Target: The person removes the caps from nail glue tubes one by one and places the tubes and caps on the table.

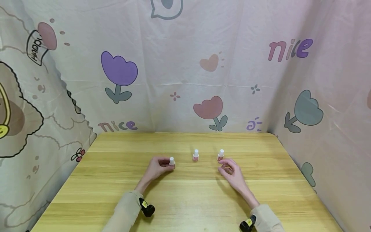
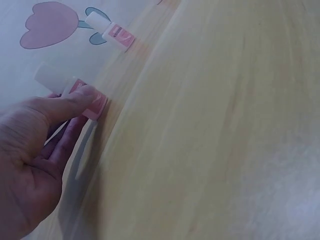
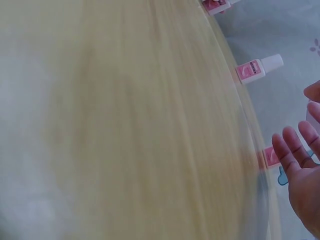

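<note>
Three small white bottles with white caps and pink-red labels stand upright in a loose row on the wooden table (image 1: 185, 193). My left hand (image 1: 156, 168) pinches the left bottle (image 1: 172, 160) between thumb and fingers. In the left wrist view the thumb lies across its label (image 2: 100, 106), and its base appears at the tabletop. To its right is the middle bottle (image 1: 195, 156), untouched. My right hand (image 1: 234, 176) is just in front of the right bottle (image 1: 221, 154), fingers loosely bent and apart. In the right wrist view those fingers partly hide this bottle (image 3: 270, 156); contact cannot be told.
A patterned cloth (image 1: 174, 64) with flowers and lettering hangs behind the table's far edge and along both sides. A black and yellow wrist device (image 1: 147, 208) is on the left sleeve, another device (image 1: 247, 223) on the right.
</note>
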The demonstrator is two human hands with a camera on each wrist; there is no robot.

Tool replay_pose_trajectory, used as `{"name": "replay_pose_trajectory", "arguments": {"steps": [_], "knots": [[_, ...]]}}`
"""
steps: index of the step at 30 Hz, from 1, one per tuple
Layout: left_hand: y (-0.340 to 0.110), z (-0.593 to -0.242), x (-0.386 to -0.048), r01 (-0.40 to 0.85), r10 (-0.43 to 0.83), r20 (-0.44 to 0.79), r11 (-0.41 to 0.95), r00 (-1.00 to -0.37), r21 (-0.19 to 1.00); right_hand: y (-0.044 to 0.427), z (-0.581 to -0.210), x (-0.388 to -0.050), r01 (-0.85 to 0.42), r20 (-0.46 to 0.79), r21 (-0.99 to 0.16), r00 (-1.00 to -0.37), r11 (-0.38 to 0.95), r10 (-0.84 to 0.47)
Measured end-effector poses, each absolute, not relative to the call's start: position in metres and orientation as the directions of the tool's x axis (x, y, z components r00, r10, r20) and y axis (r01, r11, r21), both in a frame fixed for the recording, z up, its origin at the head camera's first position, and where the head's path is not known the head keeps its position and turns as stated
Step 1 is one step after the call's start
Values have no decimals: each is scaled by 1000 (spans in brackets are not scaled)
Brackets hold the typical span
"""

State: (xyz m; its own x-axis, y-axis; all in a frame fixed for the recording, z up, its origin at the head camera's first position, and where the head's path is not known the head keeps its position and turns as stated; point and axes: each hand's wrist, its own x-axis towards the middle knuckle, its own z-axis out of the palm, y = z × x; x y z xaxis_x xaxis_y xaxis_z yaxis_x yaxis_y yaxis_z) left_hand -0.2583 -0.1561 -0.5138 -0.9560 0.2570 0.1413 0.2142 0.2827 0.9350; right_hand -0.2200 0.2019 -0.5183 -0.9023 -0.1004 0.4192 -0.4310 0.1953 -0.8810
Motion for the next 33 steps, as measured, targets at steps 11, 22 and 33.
{"name": "replay_pose_trajectory", "arguments": {"steps": [11,22,33], "knots": [[-148,-515,-252,235,305,140,301,-942,924,201,-520,-220,-436,420,-883,-900,177,-120],[-137,-516,-247,257,329,138,350,-934,901,195,-517,-218,-428,411,-889,-903,165,-128],[-128,-513,-241,253,361,126,329,-924,910,188,-514,-216,-414,392,-896,-908,164,-148]]}}
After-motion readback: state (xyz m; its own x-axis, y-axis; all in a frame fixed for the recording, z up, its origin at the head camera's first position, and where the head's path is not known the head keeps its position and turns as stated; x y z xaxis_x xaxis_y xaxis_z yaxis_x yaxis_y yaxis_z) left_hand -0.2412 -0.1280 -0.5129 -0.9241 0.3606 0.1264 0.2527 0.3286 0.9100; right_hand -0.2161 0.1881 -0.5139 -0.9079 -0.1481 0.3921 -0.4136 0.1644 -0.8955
